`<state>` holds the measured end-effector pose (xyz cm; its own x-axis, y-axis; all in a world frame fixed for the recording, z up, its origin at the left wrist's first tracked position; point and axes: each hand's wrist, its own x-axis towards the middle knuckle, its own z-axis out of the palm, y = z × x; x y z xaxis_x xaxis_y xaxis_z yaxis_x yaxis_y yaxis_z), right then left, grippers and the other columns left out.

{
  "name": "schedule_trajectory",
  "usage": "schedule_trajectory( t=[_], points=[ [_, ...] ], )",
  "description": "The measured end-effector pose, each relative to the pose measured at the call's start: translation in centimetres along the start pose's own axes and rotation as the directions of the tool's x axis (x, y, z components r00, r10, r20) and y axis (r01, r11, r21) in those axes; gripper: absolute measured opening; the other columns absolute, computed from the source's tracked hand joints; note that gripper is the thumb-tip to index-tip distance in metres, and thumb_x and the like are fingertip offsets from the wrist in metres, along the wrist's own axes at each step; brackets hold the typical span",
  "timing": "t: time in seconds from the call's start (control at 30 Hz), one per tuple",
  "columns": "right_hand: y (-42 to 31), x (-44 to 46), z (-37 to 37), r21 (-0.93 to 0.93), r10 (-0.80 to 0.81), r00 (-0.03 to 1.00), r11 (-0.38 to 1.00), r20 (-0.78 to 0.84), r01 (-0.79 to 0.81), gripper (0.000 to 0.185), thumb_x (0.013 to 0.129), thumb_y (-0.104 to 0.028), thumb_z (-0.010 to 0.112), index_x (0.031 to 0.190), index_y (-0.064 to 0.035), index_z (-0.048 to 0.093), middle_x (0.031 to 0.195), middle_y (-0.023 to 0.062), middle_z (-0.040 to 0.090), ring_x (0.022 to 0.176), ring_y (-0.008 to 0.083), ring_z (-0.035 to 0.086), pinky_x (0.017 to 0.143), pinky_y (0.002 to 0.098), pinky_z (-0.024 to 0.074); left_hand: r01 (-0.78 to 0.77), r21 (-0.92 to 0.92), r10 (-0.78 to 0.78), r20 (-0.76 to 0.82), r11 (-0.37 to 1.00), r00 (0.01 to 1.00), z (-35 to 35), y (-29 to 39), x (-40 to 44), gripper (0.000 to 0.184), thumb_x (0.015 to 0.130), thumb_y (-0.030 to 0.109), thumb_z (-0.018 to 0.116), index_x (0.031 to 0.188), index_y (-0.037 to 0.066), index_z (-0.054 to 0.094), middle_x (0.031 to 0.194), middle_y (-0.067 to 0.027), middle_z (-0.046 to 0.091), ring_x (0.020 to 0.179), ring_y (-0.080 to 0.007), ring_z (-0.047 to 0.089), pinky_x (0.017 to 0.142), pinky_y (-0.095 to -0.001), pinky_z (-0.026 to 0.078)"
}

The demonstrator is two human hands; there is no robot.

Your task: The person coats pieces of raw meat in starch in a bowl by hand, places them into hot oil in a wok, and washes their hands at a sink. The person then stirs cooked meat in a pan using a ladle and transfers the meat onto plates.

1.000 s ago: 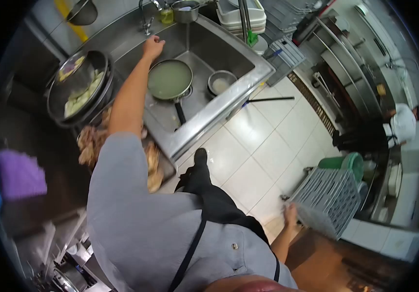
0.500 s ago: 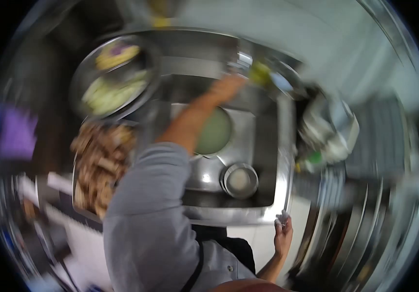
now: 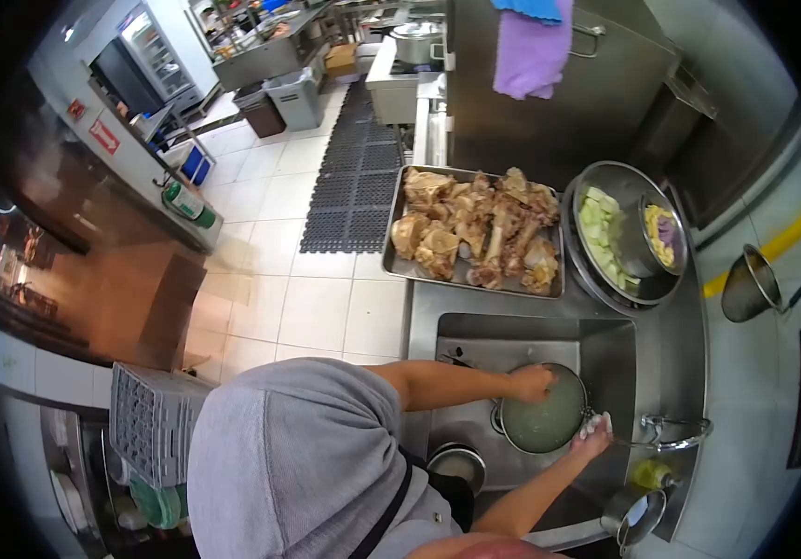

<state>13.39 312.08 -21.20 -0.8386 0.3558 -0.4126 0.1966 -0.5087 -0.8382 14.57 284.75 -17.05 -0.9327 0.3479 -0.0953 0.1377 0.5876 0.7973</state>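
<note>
A pot [image 3: 580,380] filled with cloudy greenish water sits in the steel sink [image 3: 452,328]. My left hand [image 3: 531,383] reaches over its rim with the fingers curled down at the water; their tips are hidden. Near the opposite rim, beside the faucet [image 3: 666,430], my right hand [image 3: 592,440] is closed on a crumpled grey-white scrubbing pad [image 3: 596,425], whose exact kind is unclear. A small metal pot [image 3: 477,470] with cloudy liquid stands at the sink's near left, partly behind my body.
A tray [image 3: 480,281] of large meaty bones lies beyond the sink. Beside it, a large bowl [image 3: 596,177] holds pale green cut pieces and a smaller bowl. A strainer [image 3: 752,284] hangs on the right wall. Near the faucet are a yellow-green bottle [image 3: 650,473] and a metal container [image 3: 631,514].
My view has swung left and steadied. My left hand has moved from beside the faucet to the pot. My right hand has come from outside the sink's edge to over the sink.
</note>
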Motion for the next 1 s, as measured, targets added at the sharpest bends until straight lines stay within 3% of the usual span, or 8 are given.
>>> schedule_trajectory(
  t=[0.07,0.17,0.23,0.3,0.37,0.47,0.57,1.0],
  points=[
    [1.1,-0.6,0.4,-0.077,0.027,0.999,0.997,0.017,-0.026,0.020,0.095,-0.016,0.058,0.106,0.0007,0.063,0.072,0.0044,0.060,0.060,0.0164,0.057,0.054,0.0288,0.0472,0.050,-0.001,-0.050,0.024,0.999,0.998,0.1,-0.3,-0.2,0.038,0.080,0.016,0.067,0.114,0.000,0.061,0.121,-0.0265,0.057,0.113,-0.0420,0.057,0.096,-0.0489,0.048],
    [3.2,1.1,-0.4,-0.166,-0.178,0.977,0.973,-0.114,0.158,0.019,0.096,-0.022,0.059,0.095,-0.0045,0.065,0.063,-0.0020,0.049,0.049,0.0121,0.041,0.046,0.0279,0.0368,0.080,-0.032,-0.077,0.086,0.996,0.993,1.6,-0.7,-0.5,0.039,0.079,0.017,0.067,0.114,0.000,0.061,0.119,-0.0264,0.058,0.110,-0.0416,0.059,0.095,-0.0487,0.048],
    [4.1,2.0,-1.1,-0.165,-0.251,0.960,0.959,-0.126,0.229,0.020,0.094,-0.023,0.061,0.090,-0.0042,0.066,0.064,-0.0013,0.051,0.054,0.0113,0.045,0.049,0.0290,0.0384,0.102,0.012,-0.103,0.088,0.995,0.991,1.9,-0.1,-0.6,0.040,0.079,0.017,0.067,0.115,-0.001,0.061,0.119,-0.0264,0.058,0.111,-0.0413,0.059,0.095,-0.0481,0.048],
    [4.0,2.5,-2.0,-0.306,-0.226,0.934,0.942,-0.276,0.138,0.022,0.092,-0.023,0.062,0.087,-0.0027,0.067,0.071,0.0013,0.056,0.063,0.0120,0.050,0.057,0.0283,0.0425,0.127,0.056,-0.132,0.088,0.990,0.987,2.1,-0.2,-0.2,0.042,0.079,0.017,0.067,0.116,-0.001,0.061,0.119,-0.0263,0.058,0.111,-0.0409,0.059,0.095,-0.0475,0.048],
    [3.1,2.6,-3.2,-0.370,-0.235,0.955,0.916,-0.181,0.155,0.022,0.092,-0.023,0.062,0.089,-0.0015,0.067,0.074,0.0029,0.058,0.067,0.0145,0.053,0.060,0.0298,0.0444,0.159,0.007,-0.158,0.191,0.987,0.969,2.8,-1.0,0.1,0.043,0.079,0.018,0.067,0.117,-0.002,0.060,0.118,-0.0257,0.059,0.113,-0.0398,0.058,0.096,-0.0473,0.048],
    [3.7,4.3,-3.5,-0.321,-0.178,0.984,0.930,0.029,0.178,0.024,0.090,-0.024,0.062,0.092,-0.0005,0.068,0.077,0.0058,0.063,0.073,0.0220,0.059,0.065,0.0341,0.0476,0.105,0.086,-0.113,0.099,0.991,0.989,0.5,1.0,-2.0,0.043,0.080,0.018,0.066,0.117,-0.003,0.060,0.120,-0.0255,0.058,0.115,-0.0401,0.057,0.094,-0.0480,0.049],
    [4.4,5.4,-4.2,-0.376,-0.344,0.939,0.869,0.010,0.322,0.023,0.088,-0.022,0.063,0.095,-0.0020,0.070,0.081,0.0083,0.066,0.079,0.0261,0.064,0.066,0.0401,0.0500,0.220,0.062,-0.225,0.085,0.973,0.971,-2.1,2.7,-3.8,0.044,0.082,0.018,0.064,0.120,-0.004,0.057,0.124,-0.0258,0.054,0.116,-0.0411,0.055,0.093,-0.0491,0.049],
    [4.6,4.4,-3.5,-0.533,-0.398,0.901,0.732,0.171,0.424,0.026,0.093,-0.027,0.057,0.106,-0.0049,0.062,0.092,0.0103,0.062,0.082,0.0235,0.060,0.079,0.0455,0.0472,0.260,-0.019,-0.258,0.075,0.965,0.963,-1.8,2.9,-4.2,0.042,0.082,0.010,0.057,0.120,-0.008,0.058,0.126,-0.0294,0.053,0.115,-0.0425,0.056,0.094,-0.0479,0.048]
  ],
)
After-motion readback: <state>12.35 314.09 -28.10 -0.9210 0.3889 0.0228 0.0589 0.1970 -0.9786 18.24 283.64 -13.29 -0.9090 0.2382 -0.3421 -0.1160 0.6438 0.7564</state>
